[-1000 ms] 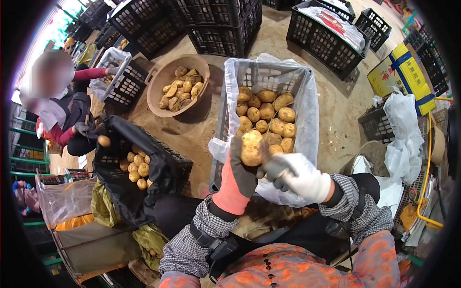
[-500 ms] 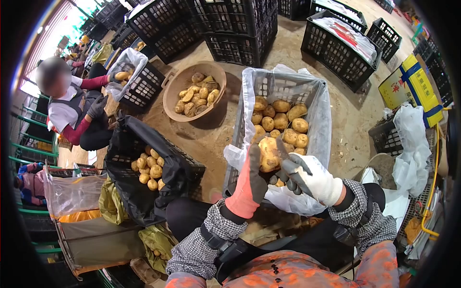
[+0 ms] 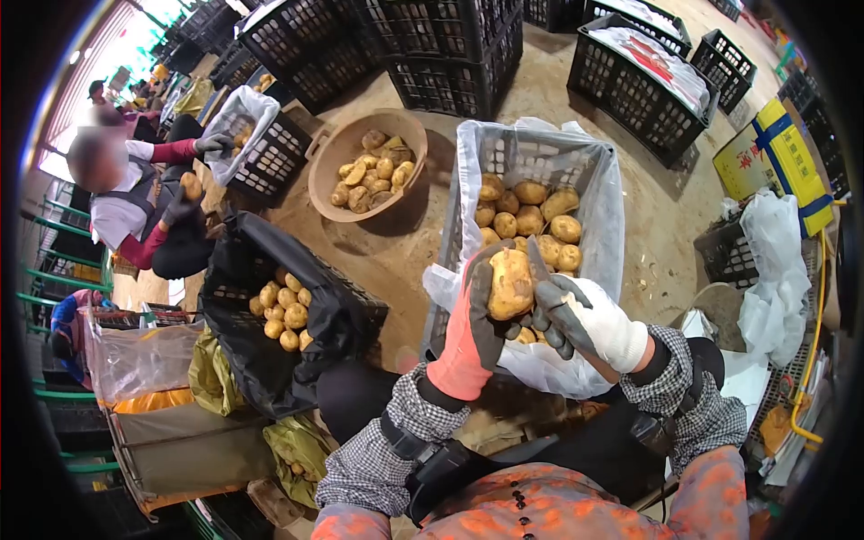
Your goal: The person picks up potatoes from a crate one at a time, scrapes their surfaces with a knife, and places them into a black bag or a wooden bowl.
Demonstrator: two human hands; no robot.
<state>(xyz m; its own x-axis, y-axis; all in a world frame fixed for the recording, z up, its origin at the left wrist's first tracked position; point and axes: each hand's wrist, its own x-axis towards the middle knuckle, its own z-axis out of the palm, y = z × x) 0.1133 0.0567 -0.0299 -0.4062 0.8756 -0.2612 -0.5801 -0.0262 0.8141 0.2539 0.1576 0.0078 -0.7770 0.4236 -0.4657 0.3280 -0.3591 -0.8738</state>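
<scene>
My left hand (image 3: 468, 328), in a coral glove with a grey palm, is wrapped round the left side of a large yellow-brown potato (image 3: 511, 283). My right hand (image 3: 589, 324), in a white glove with grey fingers, has its forefinger along the potato's right side and its other fingers curled below. A brownish strip under the right glove cannot be made out. Both hands are over the near end of a black crate (image 3: 435, 319) lined with clear plastic (image 3: 603, 225). Several loose potatoes (image 3: 531, 216) lie in it, partly hidden by my hands.
Left of the crate stand a brown basin (image 3: 326, 193) of potatoes and a crate with black lining (image 3: 236, 360) holding more. Stacked black crates (image 3: 450, 85) rise behind. A seated co-worker (image 3: 135, 193) handles a potato at far left. Right, there is a yellow box (image 3: 774, 166).
The potato has turned slightly in my hands, with my right forefinger now pointing further up along it. The co-worker's hand has drawn back from their crate with a potato.
</scene>
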